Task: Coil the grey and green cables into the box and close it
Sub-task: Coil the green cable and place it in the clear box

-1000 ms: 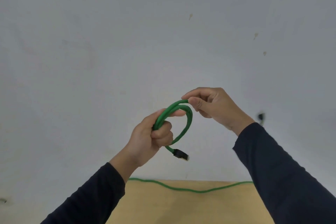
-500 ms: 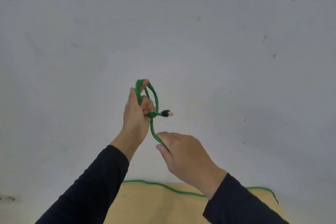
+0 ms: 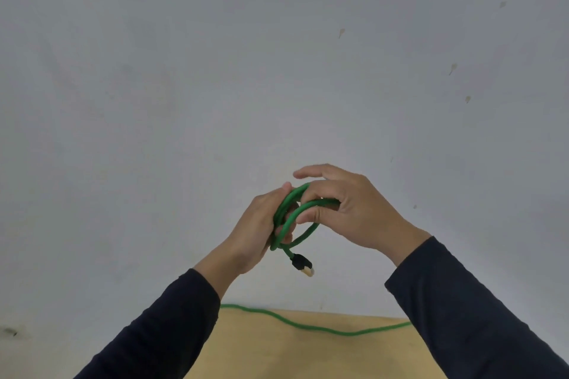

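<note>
I hold the green cable [image 3: 303,232] up in front of a pale wall, wound into a small coil of a few loops. My left hand [image 3: 257,229] is closed around the left side of the coil. My right hand [image 3: 345,209] pinches a loop at the coil's top right, its index finger stretched out above. The cable's black plug [image 3: 302,264] with a light tip dangles just below the coil. The rest of the green cable lies slack along the far edge of the tan wooden table [image 3: 292,351]. The grey cable and the box are out of view.
A grey-white wall [image 3: 277,71] with a few small marks fills most of the view. Only a strip of the table shows at the bottom, between my dark sleeves.
My right hand has come up from below the coil to its top right, laying another loop on. The left hand has dropped a little, and the plug now hangs downward.
</note>
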A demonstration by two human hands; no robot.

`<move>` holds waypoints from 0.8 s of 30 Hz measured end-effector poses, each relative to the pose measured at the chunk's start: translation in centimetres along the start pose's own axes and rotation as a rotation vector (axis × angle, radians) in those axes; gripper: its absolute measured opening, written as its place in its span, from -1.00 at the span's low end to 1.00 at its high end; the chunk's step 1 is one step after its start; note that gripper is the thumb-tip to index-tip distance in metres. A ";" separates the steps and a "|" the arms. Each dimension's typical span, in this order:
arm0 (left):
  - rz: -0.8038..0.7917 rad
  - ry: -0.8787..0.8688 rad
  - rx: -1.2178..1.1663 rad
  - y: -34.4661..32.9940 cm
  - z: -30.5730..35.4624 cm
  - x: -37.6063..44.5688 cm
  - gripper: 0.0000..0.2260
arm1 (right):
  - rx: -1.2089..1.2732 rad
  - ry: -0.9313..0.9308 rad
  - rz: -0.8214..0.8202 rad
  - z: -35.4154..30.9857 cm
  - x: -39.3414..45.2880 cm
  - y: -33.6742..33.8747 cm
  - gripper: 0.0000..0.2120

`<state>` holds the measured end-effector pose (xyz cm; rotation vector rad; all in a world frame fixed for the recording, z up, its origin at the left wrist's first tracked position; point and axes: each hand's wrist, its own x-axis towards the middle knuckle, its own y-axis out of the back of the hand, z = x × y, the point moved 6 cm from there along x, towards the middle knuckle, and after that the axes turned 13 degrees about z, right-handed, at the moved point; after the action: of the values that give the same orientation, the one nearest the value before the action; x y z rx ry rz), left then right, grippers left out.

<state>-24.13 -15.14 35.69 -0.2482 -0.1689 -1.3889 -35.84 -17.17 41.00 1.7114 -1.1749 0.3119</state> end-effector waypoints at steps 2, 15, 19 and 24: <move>0.036 -0.020 0.051 0.4 0.3 0.4 -0.57 | 0.056 -0.017 0.038 0.2 -0.3 -0.1 -0.93; 0.313 -0.359 0.347 1.7 -0.2 0.6 -0.74 | 0.119 -0.345 0.159 2.9 -1.2 0.1 -0.89; 0.350 -0.388 0.461 2.5 -0.3 1.0 -0.72 | 0.033 -0.258 0.146 2.5 -1.1 0.3 -0.96; 0.212 -0.375 0.405 2.2 -1.0 1.3 -0.69 | -0.037 -0.240 0.174 2.6 -0.6 1.6 -0.92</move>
<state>-21.73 -16.24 34.91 -0.1799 -0.7071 -1.0600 -38.22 -19.08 40.27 1.6504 -1.5007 0.1919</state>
